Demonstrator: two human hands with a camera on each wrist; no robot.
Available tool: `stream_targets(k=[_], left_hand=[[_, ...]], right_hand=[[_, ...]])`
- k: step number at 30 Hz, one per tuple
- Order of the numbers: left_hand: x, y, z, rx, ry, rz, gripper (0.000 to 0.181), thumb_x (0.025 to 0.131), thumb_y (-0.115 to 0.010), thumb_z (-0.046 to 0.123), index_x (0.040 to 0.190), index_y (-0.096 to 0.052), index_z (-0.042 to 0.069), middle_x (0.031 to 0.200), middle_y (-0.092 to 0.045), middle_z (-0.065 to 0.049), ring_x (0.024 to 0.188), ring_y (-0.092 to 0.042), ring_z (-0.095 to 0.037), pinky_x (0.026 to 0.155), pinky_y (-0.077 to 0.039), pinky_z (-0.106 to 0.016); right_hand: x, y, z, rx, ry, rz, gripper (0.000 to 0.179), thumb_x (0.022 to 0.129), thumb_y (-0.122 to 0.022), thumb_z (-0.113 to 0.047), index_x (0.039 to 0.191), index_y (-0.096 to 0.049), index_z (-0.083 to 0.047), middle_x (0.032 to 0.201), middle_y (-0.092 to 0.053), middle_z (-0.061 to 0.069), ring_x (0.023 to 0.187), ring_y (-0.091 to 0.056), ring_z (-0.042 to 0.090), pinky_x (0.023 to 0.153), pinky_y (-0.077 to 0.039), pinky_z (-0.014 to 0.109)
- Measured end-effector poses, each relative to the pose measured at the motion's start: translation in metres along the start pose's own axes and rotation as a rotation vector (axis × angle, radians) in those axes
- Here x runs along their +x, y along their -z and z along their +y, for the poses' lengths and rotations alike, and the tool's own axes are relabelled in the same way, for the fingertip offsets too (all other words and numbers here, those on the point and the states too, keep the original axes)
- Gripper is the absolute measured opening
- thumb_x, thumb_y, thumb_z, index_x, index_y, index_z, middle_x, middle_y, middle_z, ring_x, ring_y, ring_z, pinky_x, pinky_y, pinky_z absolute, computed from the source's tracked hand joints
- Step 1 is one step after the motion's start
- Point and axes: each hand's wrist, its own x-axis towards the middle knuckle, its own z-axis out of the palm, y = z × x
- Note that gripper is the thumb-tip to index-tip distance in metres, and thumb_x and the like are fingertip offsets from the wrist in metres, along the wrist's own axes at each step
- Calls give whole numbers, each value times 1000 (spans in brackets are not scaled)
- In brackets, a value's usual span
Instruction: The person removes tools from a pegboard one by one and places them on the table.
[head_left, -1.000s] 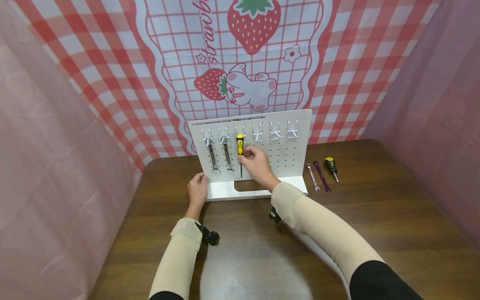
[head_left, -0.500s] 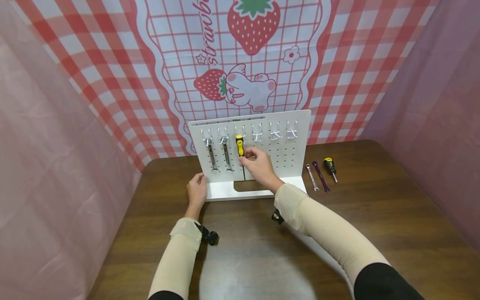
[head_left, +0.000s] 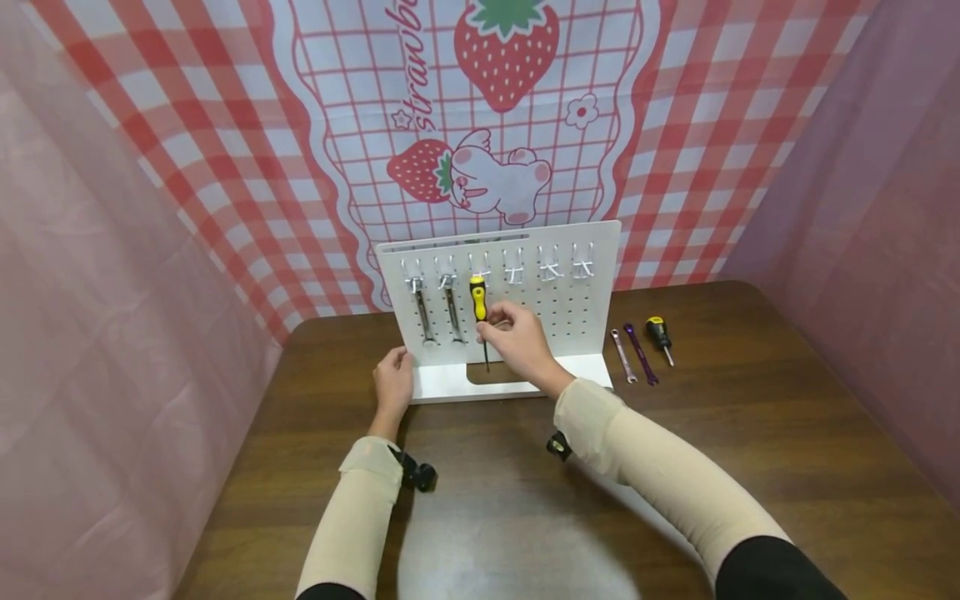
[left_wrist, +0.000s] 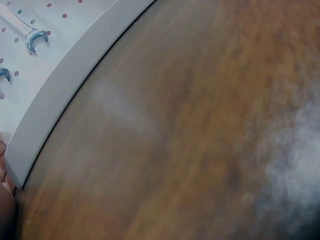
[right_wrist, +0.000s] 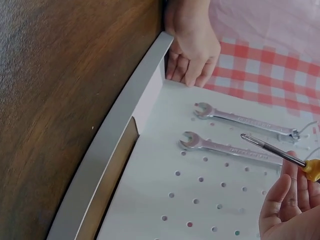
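Note:
My right hand (head_left: pixel 520 337) pinches a slim screwdriver (head_left: pixel 478 300) with a yellow and black handle where handle meets shaft. It hangs upright before the white pegboard (head_left: pixel 555 321), just below the third hook (head_left: pixel 480 271), tip down. In the right wrist view the bare metal shaft (right_wrist: pixel 272 148) and cross-shaped tip show. My left hand (head_left: pixel 393 385) grips the board's lower left corner; the right wrist view shows its curled fingers (right_wrist: pixel 192 70) at that edge. Two silver wrenches (head_left: pixel 423 315) (head_left: pixel 453 312) hang from the hooks on the left.
Three more white hooks (head_left: pixel 550 268) line the board's right half. On the brown table (head_left: pixel 750 400) to its right lie a small pinkish wrench (head_left: pixel 623 356), a purple wrench (head_left: pixel 641 354) and a stubby black and yellow screwdriver (head_left: pixel 659 335). A checked cloth (head_left: pixel 690 150) hangs behind.
My right hand has brought the screwdriver slightly down and away from the third hook, which now shows above the handle. The left hand stays at the board's corner.

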Motion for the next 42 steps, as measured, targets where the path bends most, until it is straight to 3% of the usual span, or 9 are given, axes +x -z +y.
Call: stream_targets(k=[7, 15, 18, 22, 32, 37, 42], left_hand=[[-1, 2, -2, 0, -1, 1, 26, 100, -58, 11, 117, -70, -4, 119, -69, -23, 114, -63, -36, 99, -49, -49], [-1, 5, -1, -9, -7, 11, 26, 100, -58, 11, 117, -70, -5, 118, -69, -23, 113, -64, -37, 98, -49, -50], [-1, 5, -2, -15, -3, 6, 26, 100, -58, 11, 117, -70, -4, 119, -69, -23, 113, -64, -37, 98, -49, -50], [-1, 5, -3, -11, -5, 6, 26, 100, -58, 11, 117, -70, -4, 119, -69, -23, 114, -63, -37, 98, -49, -50], [0, 2, -2, -20, -11, 9, 25, 100, -58, 10, 116, -71, -4, 119, -69, -23, 113, -64, -37, 98, -49, -50], [0, 0, -2, -10, -19, -10, 25, 100, -57, 9, 117, -70, -5, 119, -69, -24, 114, -63, -38, 98, -49, -50], [1, 1, -2, -18, -11, -11, 25, 101, -57, 9, 118, -69, -5, 121, -68, -23, 116, -62, -37, 100, -49, -50]], right_hand=[[-10, 5, -3, -21, 9, 11, 14, 92, -68, -10, 102, -65, 0, 96, -69, 12, 82, -72, 25, 71, -53, 29], [-14, 30, 1, -9, 13, 60, 18, 93, -65, -6, 106, -65, 6, 95, -68, 16, 89, -70, 43, 66, -50, 23], [-17, 43, 3, -19, 10, 81, 17, 93, -64, -4, 105, -64, 8, 96, -69, 20, 88, -70, 42, 66, -51, 21], [-23, 63, 7, -47, 3, 98, 17, 93, -63, -2, 104, -63, 10, 96, -68, 25, 83, -71, 30, 70, -52, 19], [-34, 126, 14, -165, -3, 178, 22, 95, -61, -5, 108, -65, 11, 98, -70, 26, 78, -69, 11, 68, -51, 18], [-41, 152, 17, -279, -12, 238, 25, 95, -63, -9, 113, -68, 8, 97, -71, 26, 77, -65, 9, 66, -50, 17], [-45, 170, 25, -362, -31, 247, 26, 96, -64, -13, 112, -69, 7, 96, -71, 25, 76, -64, 8, 63, -49, 17]])
